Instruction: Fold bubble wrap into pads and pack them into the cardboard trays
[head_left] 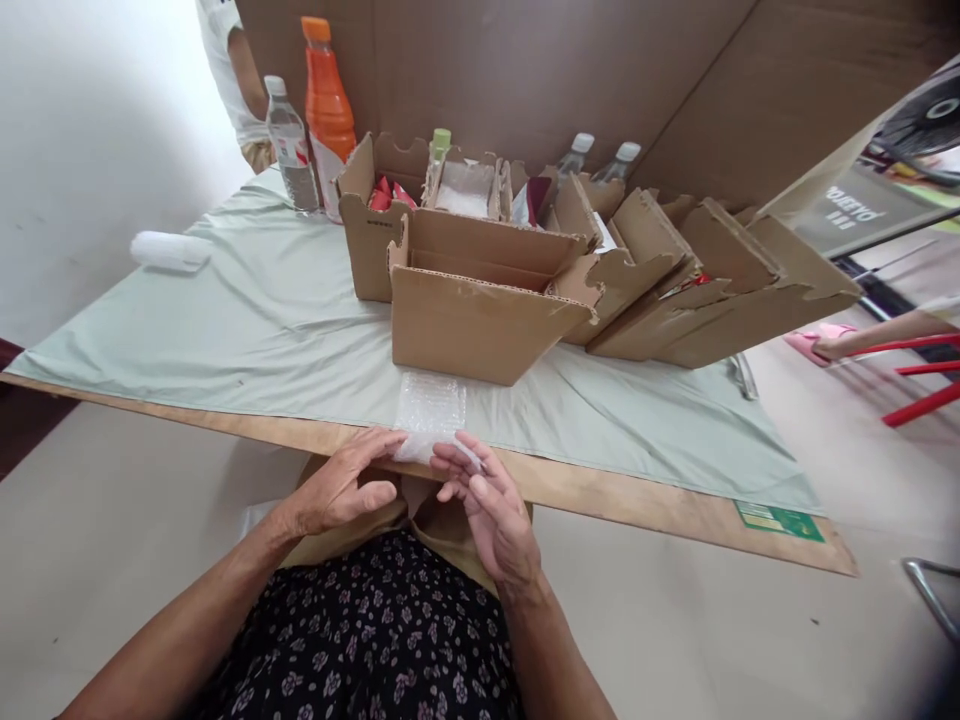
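Observation:
A small sheet of clear bubble wrap (430, 404) lies flat at the table's front edge, just before the front cardboard box (472, 325). My left hand (343, 487) is at its left side, fingers stretched out with the tips by its lower left corner. On the other side is my right hand (493, 508), palm turned inward, fingers loosely curled and apart near the lower right corner. Neither hand grips anything that I can see. Whether the fingertips touch the plastic I cannot tell.
More cut-open boxes (645, 300) hold packets behind. An orange bottle (328, 110) and a clear water bottle (292, 150) stand at back left. A white roll (171, 251) lies on the green cloth (225, 340). A person's arm (247, 70) shows behind; a fan (930, 110) is far right.

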